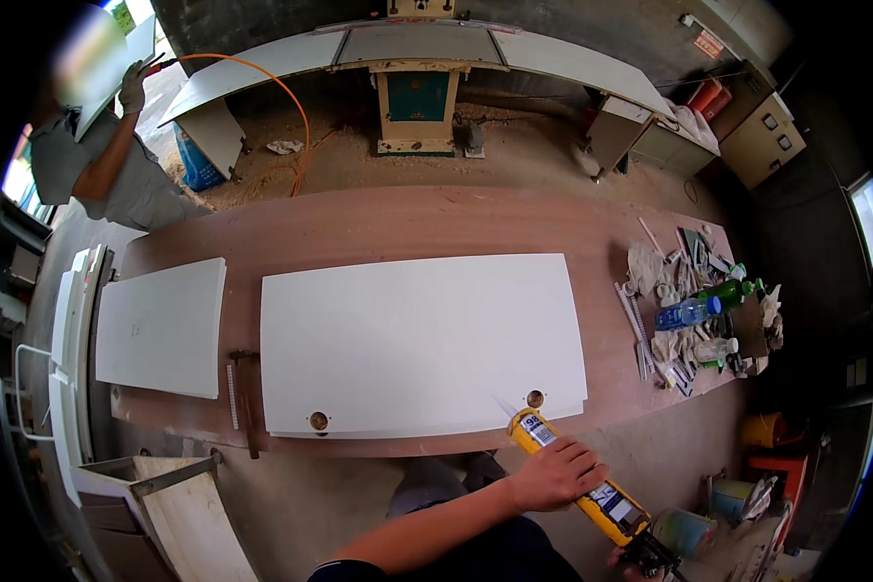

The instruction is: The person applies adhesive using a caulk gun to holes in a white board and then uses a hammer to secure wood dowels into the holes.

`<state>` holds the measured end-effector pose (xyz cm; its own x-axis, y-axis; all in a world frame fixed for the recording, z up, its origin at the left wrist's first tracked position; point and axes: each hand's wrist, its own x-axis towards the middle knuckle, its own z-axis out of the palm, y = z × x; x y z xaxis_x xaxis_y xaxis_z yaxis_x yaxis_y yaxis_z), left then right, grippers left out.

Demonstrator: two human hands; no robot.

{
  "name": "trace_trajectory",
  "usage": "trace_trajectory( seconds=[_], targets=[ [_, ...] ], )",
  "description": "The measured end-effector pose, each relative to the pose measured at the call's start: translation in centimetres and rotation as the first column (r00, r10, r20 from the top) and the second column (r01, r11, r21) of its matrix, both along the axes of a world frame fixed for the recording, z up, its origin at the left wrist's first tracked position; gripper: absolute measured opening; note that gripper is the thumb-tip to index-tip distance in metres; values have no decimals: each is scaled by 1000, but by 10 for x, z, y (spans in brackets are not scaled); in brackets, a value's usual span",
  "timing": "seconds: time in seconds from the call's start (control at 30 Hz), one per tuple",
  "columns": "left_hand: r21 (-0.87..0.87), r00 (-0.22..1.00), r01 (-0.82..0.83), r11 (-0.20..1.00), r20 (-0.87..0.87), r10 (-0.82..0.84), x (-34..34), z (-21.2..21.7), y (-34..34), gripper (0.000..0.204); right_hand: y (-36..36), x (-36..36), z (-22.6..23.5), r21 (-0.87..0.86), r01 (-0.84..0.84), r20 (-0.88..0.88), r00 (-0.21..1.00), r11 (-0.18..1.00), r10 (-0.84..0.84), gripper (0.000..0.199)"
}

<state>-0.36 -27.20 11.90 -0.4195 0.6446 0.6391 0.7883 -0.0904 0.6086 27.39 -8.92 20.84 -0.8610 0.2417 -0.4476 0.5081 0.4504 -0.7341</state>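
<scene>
Fingers of the left hand (558, 475) wrap closed around a yellow caulking gun (616, 506) in the head view; I cannot tell the grip of the right hand (627, 565), mostly cut off. The gun is off the large white panel's (422, 339) near right corner, nozzle (503, 405) over it. Left of the panel lie a hammer (252, 417) and white boards (160, 330).

Under the left grip (559, 473) I see a sealant tube (599, 517) of bright yellow, with a blue-and-white label (614, 502). Ahead of that grip lies a plain white panel (422, 339), its two round holes (535, 399) tan-brown. The desk (359, 218) around it is dull reddish brown. Off to the grip's right, one bottle (684, 313) shows blue, another bottle (724, 292) green; far ahead and leftward, a hose (307, 136) is orange.
</scene>
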Motion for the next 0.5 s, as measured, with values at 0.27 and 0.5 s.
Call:
trace_trajectory(
  seconds=[0.27,0.5],
  targets=[
    [-69,987,99,993,130,-89,20,-31,62,49,46,33,-30,43,113,8,993,993,-114,4],
    [-99,993,-39,994,106,50,19,-38,89,48,97,-4,-11,185,-166,138,980,969,142,12]
  ],
)
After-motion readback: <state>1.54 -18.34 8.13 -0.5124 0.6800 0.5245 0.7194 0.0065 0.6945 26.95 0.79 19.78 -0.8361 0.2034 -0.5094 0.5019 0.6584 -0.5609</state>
